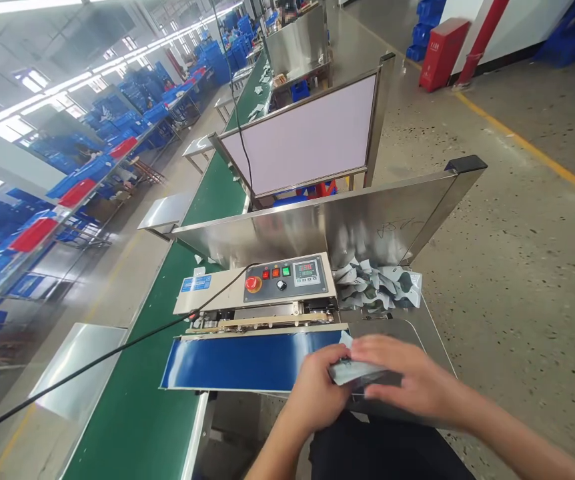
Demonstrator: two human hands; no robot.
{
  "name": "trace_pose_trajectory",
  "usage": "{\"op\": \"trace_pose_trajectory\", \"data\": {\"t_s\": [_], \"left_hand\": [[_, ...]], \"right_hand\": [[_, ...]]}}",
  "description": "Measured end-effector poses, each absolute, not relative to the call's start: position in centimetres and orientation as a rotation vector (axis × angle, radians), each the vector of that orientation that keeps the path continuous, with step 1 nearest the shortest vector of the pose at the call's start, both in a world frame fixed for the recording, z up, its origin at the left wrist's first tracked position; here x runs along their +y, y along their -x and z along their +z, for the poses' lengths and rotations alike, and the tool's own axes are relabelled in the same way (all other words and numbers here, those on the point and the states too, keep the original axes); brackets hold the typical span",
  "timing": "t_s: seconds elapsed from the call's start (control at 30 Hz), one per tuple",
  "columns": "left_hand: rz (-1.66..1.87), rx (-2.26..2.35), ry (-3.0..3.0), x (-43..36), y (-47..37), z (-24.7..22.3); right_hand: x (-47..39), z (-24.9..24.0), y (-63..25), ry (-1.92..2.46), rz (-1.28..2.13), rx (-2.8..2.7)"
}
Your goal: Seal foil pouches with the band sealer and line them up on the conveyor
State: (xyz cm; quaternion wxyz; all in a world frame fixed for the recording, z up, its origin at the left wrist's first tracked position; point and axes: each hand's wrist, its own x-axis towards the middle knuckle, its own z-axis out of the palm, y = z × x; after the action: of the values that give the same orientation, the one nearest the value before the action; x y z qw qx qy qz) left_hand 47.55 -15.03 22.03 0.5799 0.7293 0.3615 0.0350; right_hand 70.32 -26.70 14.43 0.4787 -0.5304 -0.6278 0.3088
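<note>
A small grey-white packet is between my hands, at the right end of a blue conveyor belt. My left hand is closed round the packet's left part. Over its upper right side, my right hand has its fingertips on the packet, with the thumb apart below. Just behind the belt stands a sealing machine with a red knob, lit buttons and a digital display. A pile of similar packets lies to the right of the machine, against a metal panel.
The metal panel rises behind the machine. A black cable crosses over the green conveyor at left and the machine. Farther back are a white-faced panel and a red box.
</note>
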Motion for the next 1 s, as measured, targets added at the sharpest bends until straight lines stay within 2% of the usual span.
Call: {"op": "trace_pose_trajectory", "data": {"t_s": [0.1,0.23,0.4,0.6,0.77,1.0], "left_hand": [[0.01,0.786,-1.572,-14.4,-47.1,20.8],[-0.028,0.666,-1.319,-14.0,-44.9,17.3],[0.097,0.892,-1.552,-14.7,-43.6,13.4],[0.417,0.924,-1.777,-15.6,-43.4,11.9],[0.305,0.749,-2.083,-16.6,-42.7,9.9],[0.407,1.002,-2.142,-15.9,-37.7,8.7]], "right_hand": [[-28.2,13.8,-65.7,1.351,0.655,-1.347],[-27.7,11.8,-63.2,1.563,0.745,-0.78],[-27.5,11.3,-63.4,1.465,0.881,-0.318],[-30.1,12.1,-67.0,1.394,0.938,-0.359],[-31.1,11.7,-66.1,1.351,1.048,-0.34],[-30.4,11.0,-64.1,1.613,1.145,-0.663]]}}
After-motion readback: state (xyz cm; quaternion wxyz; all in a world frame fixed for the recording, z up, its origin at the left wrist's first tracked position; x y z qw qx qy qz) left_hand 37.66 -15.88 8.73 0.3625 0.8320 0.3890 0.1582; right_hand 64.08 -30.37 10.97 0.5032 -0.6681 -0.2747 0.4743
